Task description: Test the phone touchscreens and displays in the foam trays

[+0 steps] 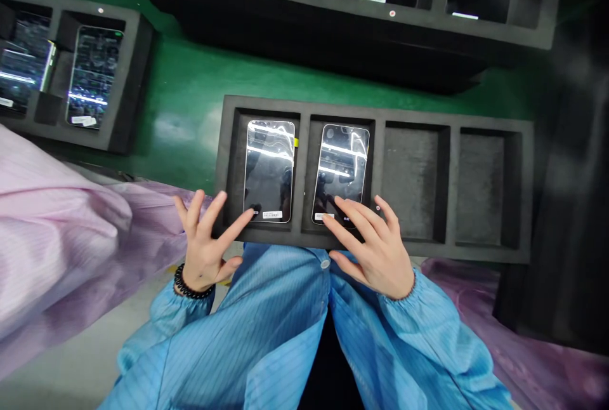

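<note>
A black foam tray [304,112] with four slots lies in front of me on the green surface. Its two left slots each hold a phone with a glossy screen: the left phone [269,169] and the right phone [341,172]. The two right slots hold nothing. My left hand [204,242] is open with fingers spread; its index fingertip touches the lower edge of the left phone. My right hand [373,248] is open too, fingers stretched onto the bottom of the right phone. Both arms wear blue sleeves.
A long black foam tray [333,4] with labelled slots lies at the back. Another foam tray [136,73] at the far left holds phones. A person's pink sleeve [57,219] is at my left. A dark object stands at the right edge.
</note>
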The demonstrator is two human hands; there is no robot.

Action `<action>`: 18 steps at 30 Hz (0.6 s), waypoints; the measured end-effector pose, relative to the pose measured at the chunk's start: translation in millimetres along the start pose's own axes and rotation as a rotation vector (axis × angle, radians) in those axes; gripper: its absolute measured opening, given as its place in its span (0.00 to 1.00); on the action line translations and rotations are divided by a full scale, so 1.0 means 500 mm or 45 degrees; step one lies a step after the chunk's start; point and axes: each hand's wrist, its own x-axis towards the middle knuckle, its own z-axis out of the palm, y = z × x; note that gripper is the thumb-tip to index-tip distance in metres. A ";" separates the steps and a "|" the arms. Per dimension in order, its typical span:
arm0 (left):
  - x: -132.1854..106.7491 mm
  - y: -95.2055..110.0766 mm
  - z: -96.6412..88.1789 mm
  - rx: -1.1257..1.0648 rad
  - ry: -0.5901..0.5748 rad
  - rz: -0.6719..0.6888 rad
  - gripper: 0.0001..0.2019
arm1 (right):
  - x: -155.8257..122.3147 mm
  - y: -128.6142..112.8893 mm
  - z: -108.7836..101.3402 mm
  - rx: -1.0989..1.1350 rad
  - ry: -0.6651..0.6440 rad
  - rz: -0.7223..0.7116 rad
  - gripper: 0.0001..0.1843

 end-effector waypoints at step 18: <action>-0.005 -0.007 0.000 -0.059 0.101 0.041 0.31 | -0.005 0.002 0.005 0.000 0.064 -0.001 0.28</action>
